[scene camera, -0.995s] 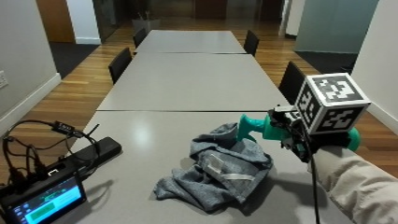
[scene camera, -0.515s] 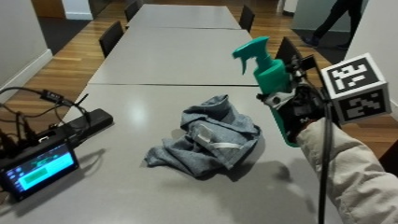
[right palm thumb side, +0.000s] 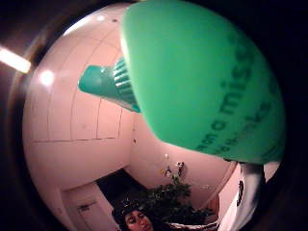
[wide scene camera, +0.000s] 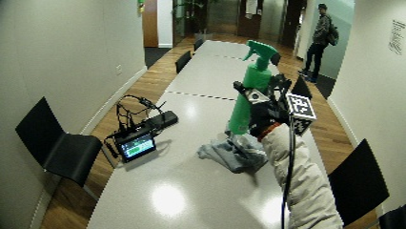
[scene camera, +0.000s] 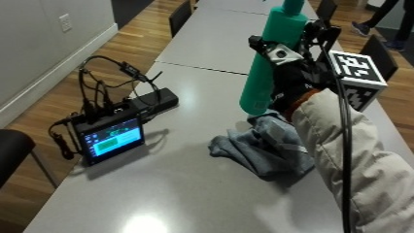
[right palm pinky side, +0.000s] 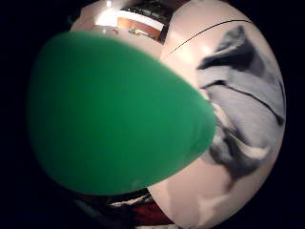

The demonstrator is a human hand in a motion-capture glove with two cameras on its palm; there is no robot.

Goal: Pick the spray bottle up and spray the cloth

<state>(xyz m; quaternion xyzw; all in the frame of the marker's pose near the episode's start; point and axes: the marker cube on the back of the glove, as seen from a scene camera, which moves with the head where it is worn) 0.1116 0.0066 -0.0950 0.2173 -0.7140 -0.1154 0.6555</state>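
- Gripping item: gloved right hand (scene camera: pixel 294 80), fingers curled round the body of the green spray bottle (scene camera: pixel 270 63); bottle held upright and lifted off the table (scene camera: pixel 194 194).
- Spray bottle, detail: in the wide outside view its trigger head (wide scene camera: pixel 258 49) sits at the top, nozzle pointing away from the hand's side toward the wall side of the room; the bottle's base hangs below the hand, above the cloth.
- Palm views: green bottle body (right palm pinky side: pixel 114 114) fills much of the little-finger-side view; the thumb-side view shows the body with dark lettering and the ribbed collar (right palm thumb side: pixel 122 84) at the neck.
- Cloth (scene camera: pixel 268 150): grey, crumpled, lying on the table directly beneath the hand and the bottle's base, apart from both; also visible past the bottle in the little-finger-side palm view (right palm pinky side: pixel 243 105).
- Sleeve (scene camera: pixel 353 165): pale padded jacket sleeve runs back from the hand over the table's near edge.
- Other stock: small monitor (scene camera: pixel 110 141) with lit screen and a black box (scene camera: pixel 158 99) with tangled cables, on the table well apart from the hand, on the far side of the cloth from it.
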